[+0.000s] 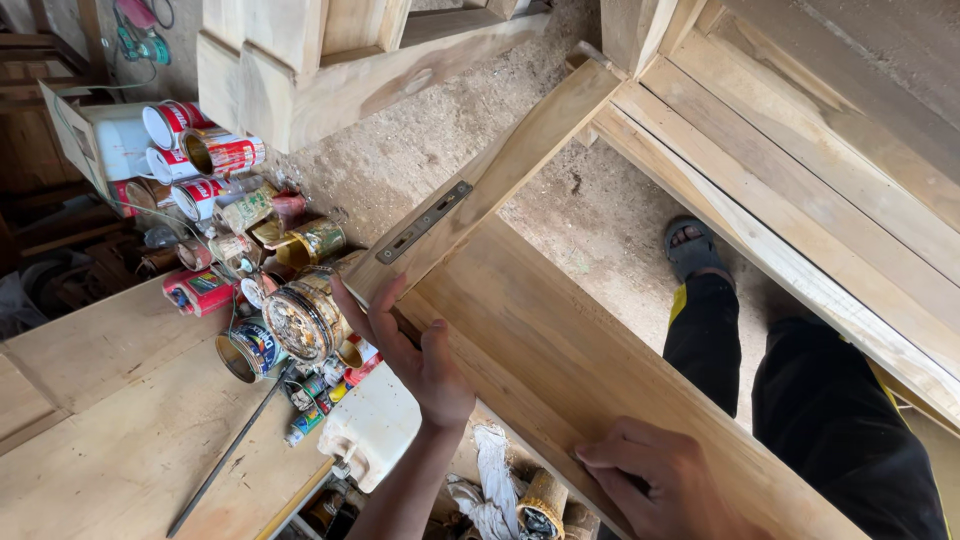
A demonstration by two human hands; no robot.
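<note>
A big wooden door (620, 390) leans across the middle of the picture, going from the bottom right up to the top. It stands on its edge, over the dirt floor (600, 220). On its thin edge sits a long dark metal lock plate (424, 221), flat in the wood. More pale wooden frames (800, 170) lie to the right, and a chunky wooden block frame (330, 70) sits at the top. At the bottom left is a wooden worktop (120, 440) with a thin dark rod (225, 455) lying on it. The person's legs in black trousers (800, 400) show on the right, and one foot wears a dark sandal (692, 250) on the dirt. The left hand (410, 345) is open, with its fingers spread and pressed flat against the door's edge, just below the lock plate. The right hand (655, 480) rests on the door's face near the bottom, with its fingers curled over the wood. A heap of tins (230, 200) lies on the floor to the left, close to the left hand. One round rusty tin (303, 318) is just beside that hand. A white plastic jug (372, 425) sits under the left arm, and a crumpled white rag (490, 490) lies beside it.
</note>
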